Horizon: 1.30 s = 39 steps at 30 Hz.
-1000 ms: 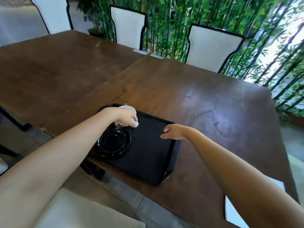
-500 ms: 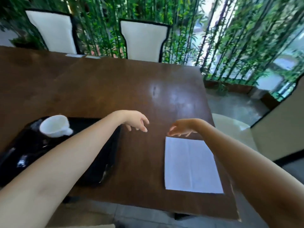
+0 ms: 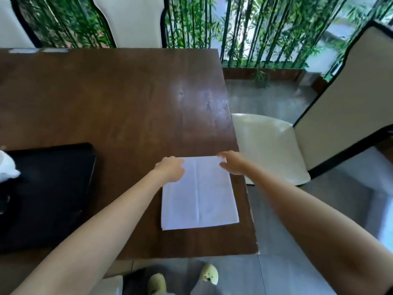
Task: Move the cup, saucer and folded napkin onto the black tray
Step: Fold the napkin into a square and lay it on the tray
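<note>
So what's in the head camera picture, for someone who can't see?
Two hands, left and right, reach the far corners of a white napkin lying on a brown table. A black tray sits to its left.

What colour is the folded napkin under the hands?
White, with a lengthwise crease down the folded napkin; clearest in the head view.

Glossy dark wood table [image 3: 127, 107], matt white creased napkin [image 3: 200, 194], smooth black tray [image 3: 53, 188]

A dark wooden table [image 3: 119, 99] stands on grey floor tiles [image 3: 265, 101]; beyond it, white black-trimmed chairs [image 3: 131, 20] back onto sunlit green bamboo [image 3: 244, 28].
</note>
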Each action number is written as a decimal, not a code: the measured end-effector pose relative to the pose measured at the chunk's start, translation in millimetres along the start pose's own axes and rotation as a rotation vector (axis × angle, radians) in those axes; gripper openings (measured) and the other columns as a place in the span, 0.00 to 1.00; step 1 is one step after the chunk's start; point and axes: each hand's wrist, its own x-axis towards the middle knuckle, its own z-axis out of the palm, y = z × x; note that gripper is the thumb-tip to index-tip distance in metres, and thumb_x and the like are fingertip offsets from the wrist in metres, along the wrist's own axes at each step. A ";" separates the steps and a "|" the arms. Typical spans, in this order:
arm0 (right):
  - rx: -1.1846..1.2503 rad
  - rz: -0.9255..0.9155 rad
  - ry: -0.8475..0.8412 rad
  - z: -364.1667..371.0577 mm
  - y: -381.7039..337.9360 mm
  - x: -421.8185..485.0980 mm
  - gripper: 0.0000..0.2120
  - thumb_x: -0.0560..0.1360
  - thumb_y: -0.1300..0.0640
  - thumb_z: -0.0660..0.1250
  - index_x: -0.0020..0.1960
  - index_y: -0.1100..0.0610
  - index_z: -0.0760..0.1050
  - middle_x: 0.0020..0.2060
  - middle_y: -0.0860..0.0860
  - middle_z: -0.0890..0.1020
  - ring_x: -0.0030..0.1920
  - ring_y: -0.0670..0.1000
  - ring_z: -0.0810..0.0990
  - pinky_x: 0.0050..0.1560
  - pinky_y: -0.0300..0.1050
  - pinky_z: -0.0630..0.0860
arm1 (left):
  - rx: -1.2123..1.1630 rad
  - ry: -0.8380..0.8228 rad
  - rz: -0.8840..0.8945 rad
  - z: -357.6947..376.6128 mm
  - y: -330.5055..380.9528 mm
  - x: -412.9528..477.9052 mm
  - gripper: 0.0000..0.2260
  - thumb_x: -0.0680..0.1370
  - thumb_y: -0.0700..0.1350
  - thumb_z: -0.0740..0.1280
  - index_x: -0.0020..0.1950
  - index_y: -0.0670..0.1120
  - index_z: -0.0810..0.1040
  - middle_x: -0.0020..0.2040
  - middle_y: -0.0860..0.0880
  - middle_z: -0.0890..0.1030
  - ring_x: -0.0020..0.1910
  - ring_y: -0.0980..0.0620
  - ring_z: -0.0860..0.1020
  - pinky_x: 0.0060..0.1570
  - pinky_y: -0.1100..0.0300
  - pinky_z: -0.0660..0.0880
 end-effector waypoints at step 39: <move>-0.309 -0.177 0.273 81.0 3.4 -104.1 0.14 0.71 0.51 0.69 0.55 0.53 0.77 0.65 0.56 0.72 0.63 0.59 0.71 0.62 0.55 0.71 | -0.001 0.469 0.503 84.3 -27.3 -40.3 0.17 0.71 0.47 0.72 0.58 0.44 0.79 0.59 0.44 0.79 0.61 0.43 0.75 0.68 0.45 0.63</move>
